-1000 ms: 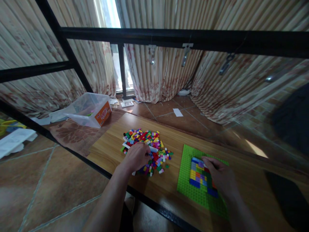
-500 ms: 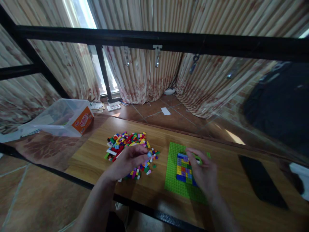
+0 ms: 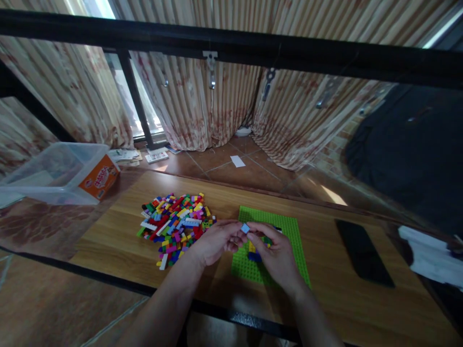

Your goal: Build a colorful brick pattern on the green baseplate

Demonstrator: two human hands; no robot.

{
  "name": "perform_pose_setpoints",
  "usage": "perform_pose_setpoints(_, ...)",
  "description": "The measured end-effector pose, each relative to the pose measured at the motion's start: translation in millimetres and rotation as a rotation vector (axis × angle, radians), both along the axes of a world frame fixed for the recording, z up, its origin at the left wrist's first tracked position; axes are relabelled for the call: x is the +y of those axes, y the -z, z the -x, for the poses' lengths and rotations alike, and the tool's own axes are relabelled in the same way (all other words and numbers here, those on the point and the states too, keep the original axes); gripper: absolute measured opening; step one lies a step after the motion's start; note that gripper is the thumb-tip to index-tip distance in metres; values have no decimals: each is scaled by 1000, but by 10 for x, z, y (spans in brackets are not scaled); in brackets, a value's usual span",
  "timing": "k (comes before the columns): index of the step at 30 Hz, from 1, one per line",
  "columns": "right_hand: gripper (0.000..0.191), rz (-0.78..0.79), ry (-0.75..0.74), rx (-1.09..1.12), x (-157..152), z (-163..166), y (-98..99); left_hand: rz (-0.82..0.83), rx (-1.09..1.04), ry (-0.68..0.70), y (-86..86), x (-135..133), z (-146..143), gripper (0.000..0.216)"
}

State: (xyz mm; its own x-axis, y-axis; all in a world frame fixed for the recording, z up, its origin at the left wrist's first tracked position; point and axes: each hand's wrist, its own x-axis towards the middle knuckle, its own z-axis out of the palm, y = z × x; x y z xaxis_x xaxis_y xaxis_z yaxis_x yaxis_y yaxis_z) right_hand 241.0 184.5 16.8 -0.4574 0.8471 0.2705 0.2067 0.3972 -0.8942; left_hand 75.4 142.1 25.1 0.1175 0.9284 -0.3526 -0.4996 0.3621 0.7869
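The left hand [image 3: 213, 243] and right hand [image 3: 275, 250] together pinched a light-blue brick [image 3: 245, 228] over the green baseplate [image 3: 243, 270], toward its ten o'clock; the brick pile [image 3: 181, 219] lay at the baseplate's nine o'clock.

Lower frame: on the table [image 3: 108, 236], brick pile [image 3: 177, 224] left of centre, baseplate [image 3: 292, 231] right of it, slab [image 3: 363, 251] farther right.
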Motion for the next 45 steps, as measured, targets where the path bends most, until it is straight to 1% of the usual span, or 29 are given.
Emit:
perform_pose_setpoints(6,20,-108,53,-85,11,10,-26,18,-41,-65,77,68,-120,31)
perform_pose_setpoints(9,19,-161,82,-134,36,-13,-40,20,-16,-59,92,92,-155,35)
perform_pose_setpoints(12,22,-170,158,-152,150,-140,-51,-11,121,-72,87,126,-147,33)
perform_pose_setpoints(15,28,-112,318,-120,322,-347,-47,-42,311,-185,95,172,-111,30)
perform_pose_setpoints(16,29,-94,343,-112,370,-407,-40,-45,367,-217,106,188,-104,29)
perform_pose_setpoints(18,29,-78,322,-119,427,-476,-12,-47,455,-234,136,212,-111,28)
perform_pose_setpoints(20,26,-104,248,-175,429,-464,31,-53,508,-204,171,226,-145,29)
perform_pose_setpoints(24,21,-250,137,-348,358,-320,124,-105,595,-151,230,233,-228,30)
perform_pose_setpoints(27,21,-345,118,-423,331,-251,170,-155,649,-162,265,236,-248,31)
perform_pose_setpoints(31,23,-401,115,-500,338,-258,203,-182,634,-155,321,242,-255,33)
perform_pose_setpoints(34,25,-393,137,-503,358,-290,223,-205,594,-136,350,245,-273,34)
perform_pose_setpoints(39,27,-334,193,-394,400,-324,236,-179,616,-133,345,242,-300,33)
perform_pose_setpoints(42,29,-293,248,-358,412,-299,242,-169,614,-142,342,241,-307,33)
perform_pose_setpoints(45,30,-242,250,-357,411,-236,262,-186,596,-146,356,244,-310,33)
